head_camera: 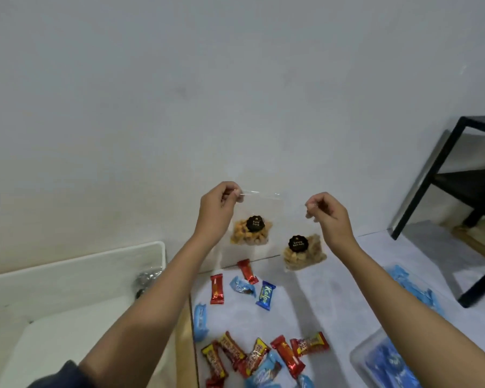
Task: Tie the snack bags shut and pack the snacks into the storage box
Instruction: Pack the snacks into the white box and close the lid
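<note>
Wall (179, 93): we record a plain pale wall filling the upper view.
Storage box (67, 275): white and open, it stands at the left under the left forearm. We note one dark, shiny wrapped item (147, 278) at its far right corner.
Floor surface (314, 301): pale grey, it lies to the right of the box.
Black shelf frame (445, 177): it stands at the right edge against the wall.
Clear tub (361, 354): at the lower right, it holds blue packets. More blue packets (415, 287) lie beside it.
Left hand (219, 208): raised, its thumb and fingers pinch the top corner of the left snack bag (251, 231).
Right hand (329, 214): raised, its curled fingers pinch the top of the right snack bag (303, 252).
Snack bags: both are clear and carry a dark round label. They hang in the air above the surface, well apart from the box. The left one holds yellow-orange pieces, the right one brownish pieces.
Wrapped sweets (235, 354): red, yellow and blue bars lie scattered on the surface below the bags. We single out a blue bar (265, 294) near a red bar (216, 289).
</note>
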A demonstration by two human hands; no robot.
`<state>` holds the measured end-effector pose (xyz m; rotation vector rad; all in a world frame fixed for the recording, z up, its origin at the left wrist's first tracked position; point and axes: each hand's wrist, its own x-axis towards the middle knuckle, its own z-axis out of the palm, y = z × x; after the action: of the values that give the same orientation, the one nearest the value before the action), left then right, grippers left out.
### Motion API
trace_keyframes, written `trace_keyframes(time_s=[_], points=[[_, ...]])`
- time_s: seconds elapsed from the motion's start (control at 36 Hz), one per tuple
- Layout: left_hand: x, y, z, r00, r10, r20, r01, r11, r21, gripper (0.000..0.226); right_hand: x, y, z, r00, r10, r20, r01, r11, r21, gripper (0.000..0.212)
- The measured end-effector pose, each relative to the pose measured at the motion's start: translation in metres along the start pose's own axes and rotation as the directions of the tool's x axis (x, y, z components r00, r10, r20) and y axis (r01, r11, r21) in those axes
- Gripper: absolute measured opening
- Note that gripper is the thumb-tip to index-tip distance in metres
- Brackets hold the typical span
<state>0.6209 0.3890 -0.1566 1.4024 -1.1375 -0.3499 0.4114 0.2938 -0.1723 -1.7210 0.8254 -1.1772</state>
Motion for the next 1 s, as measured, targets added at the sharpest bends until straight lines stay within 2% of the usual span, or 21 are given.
trace_keyframes(time_s=[0.08, 0.19, 0.25, 0.36, 0.5, 0.61, 0.69, 0.83, 0.89, 1.0], points=[[-0.007, 0.013, -0.041, 1.0, 0.016, -0.025, -0.016, 1.0, 0.014, 0.025, -0.005, -0.027, 0.032, 0.997, -0.056, 0.054, 0.053, 0.997, 0.052, 0.022], [-0.024, 0.019, -0.098, 0.996, 0.006, -0.087, -0.004, 1.0, 0.022, 0.024, -0.017, -0.057, 0.086, 0.978, -0.132, 0.163, 0.113, 0.986, 0.124, 0.008], [-0.034, 0.017, -0.126, 0.994, -0.012, -0.11, 0.013, 1.0, 0.008, 0.022, -0.025, -0.065, 0.114, 0.965, -0.157, 0.212, 0.127, 0.981, 0.149, 0.012], [-0.061, 0.004, -0.177, 0.985, -0.075, -0.158, 0.074, 0.997, -0.011, 0.013, -0.046, -0.077, 0.168, 0.937, -0.172, 0.304, 0.091, 0.961, 0.26, 0.004], [-0.101, -0.016, -0.222, 0.955, -0.183, -0.232, 0.168, 0.982, -0.083, 0.008, -0.074, -0.08, 0.225, 0.899, -0.153, 0.409, 0.009, 0.943, 0.333, 0.004], [-0.129, -0.038, -0.244, 0.922, -0.279, -0.27, 0.254, 0.959, -0.123, 0.007, -0.093, -0.066, 0.255, 0.839, -0.092, 0.536, -0.055, 0.966, 0.252, 0.018], [-0.147, -0.061, -0.252, 0.887, -0.357, -0.294, 0.322, 0.933, -0.162, 0.008, -0.109, -0.048, 0.266, 0.786, -0.012, 0.618, -0.11, 0.981, 0.16, 0.018], [-0.167, -0.099, -0.249, 0.827, -0.481, -0.289, 0.426, 0.874, -0.234, 0.01, -0.125, -0.013, 0.267, 0.727, 0.107, 0.678, -0.061, 0.994, -0.092, 0.021], [-0.169, -0.11, -0.243, 0.806, -0.532, -0.26, 0.466, 0.841, -0.276, 0.011, -0.125, -0.004, 0.265, 0.732, 0.12, 0.671, -0.027, 0.989, -0.148, 0.025], [-0.161, -0.126, -0.229, 0.79, -0.588, -0.176, 0.515, 0.791, -0.33, 0.01, -0.118, 0.009, 0.26, 0.813, 0.123, 0.569, -0.027, 0.984, -0.174, 0.02]])
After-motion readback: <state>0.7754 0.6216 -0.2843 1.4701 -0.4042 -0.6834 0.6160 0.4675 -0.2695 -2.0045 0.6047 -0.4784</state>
